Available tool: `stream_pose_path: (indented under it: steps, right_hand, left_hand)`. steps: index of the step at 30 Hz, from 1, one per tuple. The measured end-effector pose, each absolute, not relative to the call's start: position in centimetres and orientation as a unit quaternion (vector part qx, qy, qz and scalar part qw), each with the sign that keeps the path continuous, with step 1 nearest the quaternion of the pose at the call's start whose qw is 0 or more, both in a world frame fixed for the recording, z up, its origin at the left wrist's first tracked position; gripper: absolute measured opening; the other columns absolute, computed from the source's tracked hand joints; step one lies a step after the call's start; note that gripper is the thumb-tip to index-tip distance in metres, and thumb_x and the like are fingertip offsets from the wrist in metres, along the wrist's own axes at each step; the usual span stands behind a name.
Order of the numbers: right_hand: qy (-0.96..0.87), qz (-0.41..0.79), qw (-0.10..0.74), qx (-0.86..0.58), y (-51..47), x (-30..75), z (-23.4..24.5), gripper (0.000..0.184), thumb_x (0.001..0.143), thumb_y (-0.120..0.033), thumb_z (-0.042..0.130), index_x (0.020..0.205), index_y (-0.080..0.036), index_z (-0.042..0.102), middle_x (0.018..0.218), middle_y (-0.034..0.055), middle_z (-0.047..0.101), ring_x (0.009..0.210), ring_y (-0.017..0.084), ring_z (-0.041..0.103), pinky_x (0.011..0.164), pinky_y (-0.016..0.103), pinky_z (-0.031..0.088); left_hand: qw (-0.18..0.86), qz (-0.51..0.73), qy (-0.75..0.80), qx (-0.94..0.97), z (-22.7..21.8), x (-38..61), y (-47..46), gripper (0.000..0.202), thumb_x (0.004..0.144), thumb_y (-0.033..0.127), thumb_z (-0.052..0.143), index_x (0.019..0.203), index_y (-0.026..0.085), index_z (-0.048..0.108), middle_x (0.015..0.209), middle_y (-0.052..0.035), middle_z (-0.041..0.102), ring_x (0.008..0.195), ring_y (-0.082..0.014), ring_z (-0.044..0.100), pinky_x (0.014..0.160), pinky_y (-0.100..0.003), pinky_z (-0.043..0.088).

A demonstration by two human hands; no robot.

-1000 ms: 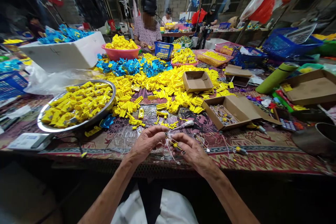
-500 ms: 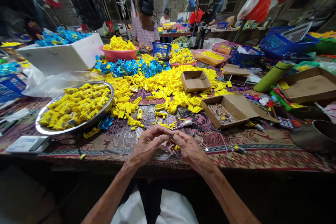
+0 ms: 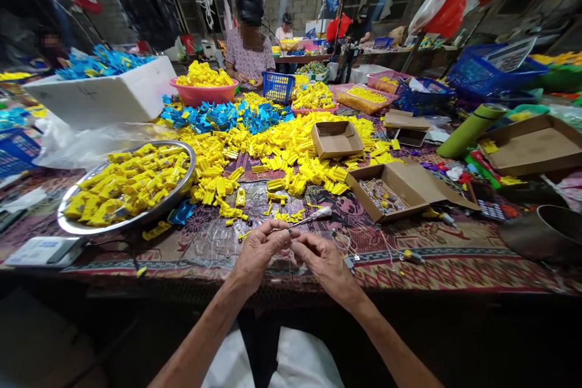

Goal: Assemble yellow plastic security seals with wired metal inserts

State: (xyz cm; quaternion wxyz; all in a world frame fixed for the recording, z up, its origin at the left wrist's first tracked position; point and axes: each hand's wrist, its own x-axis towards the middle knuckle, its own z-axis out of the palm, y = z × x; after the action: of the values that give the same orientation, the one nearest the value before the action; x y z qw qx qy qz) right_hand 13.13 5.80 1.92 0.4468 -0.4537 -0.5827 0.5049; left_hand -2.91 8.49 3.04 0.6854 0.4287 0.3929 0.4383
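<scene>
Fingers (image 3: 282, 234) of left hand (image 3: 260, 251) pinching thin wire (image 3: 275, 231); right hand (image 3: 325, 265) just beside, fingers curled.

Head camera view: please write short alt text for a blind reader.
A person's left hand and right hand pinch a small thin item above a patterned cloth. Beyond them, yellow plastic parts lie heaped, with a steel tray of more at left and a cardboard box of wires at right.

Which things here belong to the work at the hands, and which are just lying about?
At the hands: left hand, right hand, small wired part, cardboard box of wired parts.
Lying about: green roll, pink basin.
</scene>
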Motion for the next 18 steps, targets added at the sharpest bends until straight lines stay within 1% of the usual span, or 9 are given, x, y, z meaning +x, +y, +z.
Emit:
stream_pose_path:
  steps: [3, 5, 8, 11, 13, 14, 15, 16, 18]
  right_hand:
    - [-0.641, 0.377, 0.449, -0.495, 5.3, 13.0, 2.1, 0.024, 0.094, -0.035, 0.054, 0.080, -0.022, 0.067, 0.078, 0.0017, 0.063, 0.073, 0.017, 0.055, 0.070, 0.029, 0.038]
    - [-0.657, 0.344, 0.437, -0.508, 5.0, 12.8, 2.3, 0.022, 0.095, -0.032, 0.052, 0.082, -0.022, 0.068, 0.080, 0.0021, 0.065, 0.074, 0.018, 0.056, 0.072, 0.029, 0.038]
    - [-0.652, 0.354, 0.426, -0.518, 4.5, 13.0, 2.6, 0.025, 0.095, -0.032, 0.050, 0.078, -0.021, 0.064, 0.073, -0.0003, 0.061, 0.068, 0.015, 0.053, 0.067, 0.026, 0.038]
    - [-0.617, 0.380, 0.420, -0.546, 3.8, 15.4, 2.8, 0.027, 0.094, -0.036, 0.050, 0.075, -0.020, 0.061, 0.066, -0.0026, 0.056, 0.063, 0.013, 0.051, 0.061, 0.024, 0.039]
    - [-0.584, 0.362, 0.413, -0.598, 3.2, 18.9, 2.8, 0.030, 0.093, -0.040, 0.048, 0.075, -0.020, 0.061, 0.062, -0.0028, 0.054, 0.059, 0.012, 0.050, 0.057, 0.024, 0.039]
    - [-0.562, 0.336, 0.411, -0.634, 2.9, 21.1, 2.6, 0.031, 0.093, -0.043, 0.047, 0.078, -0.020, 0.061, 0.060, -0.0028, 0.055, 0.055, 0.013, 0.050, 0.055, 0.024, 0.039]
    - [-0.541, 0.282, 0.403, -0.682, 2.7, 23.5, 2.4, 0.032, 0.092, -0.046, 0.047, 0.082, -0.021, 0.062, 0.058, -0.0030, 0.055, 0.053, 0.014, 0.050, 0.053, 0.025, 0.038]
    - [-0.528, 0.205, 0.390, -0.726, 2.5, 26.0, 2.1, 0.035, 0.092, -0.049, 0.046, 0.082, -0.020, 0.063, 0.059, -0.0022, 0.056, 0.054, 0.014, 0.051, 0.053, 0.025, 0.039]
    - [-0.510, 0.140, 0.380, -0.759, 2.4, 30.5, 1.2, 0.035, 0.090, -0.048, 0.046, 0.078, -0.019, 0.062, 0.066, 0.0013, 0.059, 0.062, 0.017, 0.054, 0.061, 0.027, 0.041]
  left_hand:
    - [0.683, 0.449, 0.419, 0.396, 2.5, -2.8, 8.2, 0.024, 0.075, 0.033, 0.078, 0.090, 0.017, 0.067, 0.088, -0.0071, 0.074, 0.080, -0.0162, 0.066, 0.075, -0.026, 0.051]
    - [0.675, 0.450, 0.440, 0.386, 2.5, -2.5, 7.9, 0.028, 0.072, 0.034, 0.080, 0.090, 0.017, 0.067, 0.087, -0.0068, 0.075, 0.078, -0.0163, 0.067, 0.074, -0.025, 0.051]
    - [0.661, 0.454, 0.453, 0.391, 3.1, -1.4, 7.5, 0.031, 0.071, 0.036, 0.081, 0.093, 0.018, 0.067, 0.088, -0.0059, 0.075, 0.079, -0.0168, 0.068, 0.075, -0.025, 0.052]
    - [0.656, 0.441, 0.445, 0.421, 3.9, -0.4, 7.3, 0.037, 0.071, 0.038, 0.080, 0.101, 0.020, 0.067, 0.103, -0.0085, 0.074, 0.093, -0.0198, 0.068, 0.075, -0.025, 0.053]
    - [0.649, 0.435, 0.444, 0.439, 4.1, 0.0, 7.3, 0.041, 0.070, 0.039, 0.081, 0.103, 0.021, 0.067, 0.110, -0.0094, 0.072, 0.096, -0.0209, 0.067, 0.072, -0.024, 0.053]
    - [0.643, 0.434, 0.446, 0.447, 4.0, 0.0, 7.3, 0.041, 0.070, 0.041, 0.080, 0.103, 0.021, 0.068, 0.110, -0.0094, 0.072, 0.094, -0.0208, 0.067, 0.070, -0.025, 0.054]
    - [0.637, 0.430, 0.450, 0.454, 3.8, -0.1, 7.4, 0.040, 0.070, 0.042, 0.080, 0.101, 0.020, 0.068, 0.109, -0.0093, 0.073, 0.091, -0.0205, 0.067, 0.070, -0.025, 0.054]
    - [0.632, 0.425, 0.456, 0.460, 3.5, -0.2, 7.5, 0.038, 0.071, 0.044, 0.079, 0.100, 0.020, 0.069, 0.106, -0.0090, 0.073, 0.087, -0.0200, 0.067, 0.070, -0.026, 0.055]
    - [0.623, 0.414, 0.468, 0.469, 2.7, -0.6, 7.7, 0.039, 0.071, 0.045, 0.078, 0.098, 0.019, 0.070, 0.101, -0.0086, 0.074, 0.083, -0.0198, 0.068, 0.070, -0.028, 0.055]
